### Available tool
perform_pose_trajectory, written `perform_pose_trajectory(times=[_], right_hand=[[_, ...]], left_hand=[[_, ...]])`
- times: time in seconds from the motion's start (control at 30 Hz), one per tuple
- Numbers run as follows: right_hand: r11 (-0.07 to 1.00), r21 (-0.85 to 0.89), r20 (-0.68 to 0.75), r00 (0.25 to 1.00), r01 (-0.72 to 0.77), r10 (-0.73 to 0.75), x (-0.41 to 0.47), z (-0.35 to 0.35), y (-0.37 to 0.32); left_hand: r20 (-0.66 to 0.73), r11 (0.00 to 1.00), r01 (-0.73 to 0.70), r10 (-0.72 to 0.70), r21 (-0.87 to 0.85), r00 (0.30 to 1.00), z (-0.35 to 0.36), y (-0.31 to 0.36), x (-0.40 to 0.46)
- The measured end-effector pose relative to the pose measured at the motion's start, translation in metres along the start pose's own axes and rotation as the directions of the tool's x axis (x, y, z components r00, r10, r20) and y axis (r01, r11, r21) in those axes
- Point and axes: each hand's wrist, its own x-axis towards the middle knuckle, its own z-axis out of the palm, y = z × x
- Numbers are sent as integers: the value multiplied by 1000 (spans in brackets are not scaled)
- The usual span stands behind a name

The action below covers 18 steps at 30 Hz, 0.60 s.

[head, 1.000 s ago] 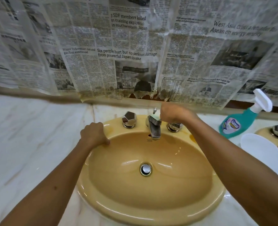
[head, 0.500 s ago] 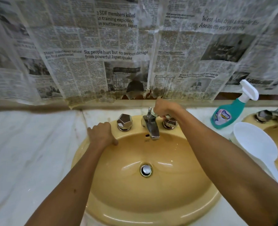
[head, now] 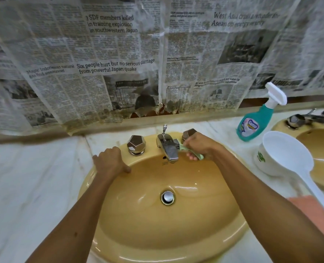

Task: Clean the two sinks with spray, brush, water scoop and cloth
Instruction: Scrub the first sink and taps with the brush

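A mustard-yellow sink (head: 130, 221) fills the middle, with a chrome drain (head: 167, 197), a chrome tap (head: 169, 147) and two faceted knobs. My right hand (head: 200, 146) grips a pale green brush (head: 192, 151) against the tap's right side, hiding part of the right knob (head: 189, 133). Curled over the sink's left rim, my left hand (head: 110, 161) rests beside the left knob (head: 136, 144). A teal spray bottle (head: 254, 123) stands at the back right. A white water scoop (head: 282, 154) sits by the second sink (head: 322, 149). A pink cloth (head: 313, 207) lies at the right edge.
Newspaper sheets (head: 119, 63) cover the wall behind the counter, torn and stained along the bottom. White marble counter (head: 28, 183) stretches to the left of the sink. The second sink's tap fittings (head: 309, 118) show at the far right.
My right hand has come from behind the tap to its right side, and the green brush now shows. The left hand stays on the rim. The view has shifted, bringing the cloth into sight.
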Motion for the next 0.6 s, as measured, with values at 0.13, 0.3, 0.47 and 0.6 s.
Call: perform_pose_trajectory(times=[0.13, 0.3, 0.47, 0.6], right_hand=[[962, 270, -160, 987, 48, -4, 8, 36, 27], [937, 311, -166, 980, 159, -111, 3, 36, 61], [942, 217, -287, 939, 256, -189, 15, 42, 51], [912, 210, -199, 928, 353, -313, -15, 34, 83]], left_hand=[[14, 1000, 2, -2, -4, 1000, -1, 1, 0], [33, 998, 22, -20, -67, 999, 1, 0, 0], [90, 996, 61, -55, -61, 994, -8, 11, -2], [123, 994, 103, -98, -30, 988, -13, 19, -6]])
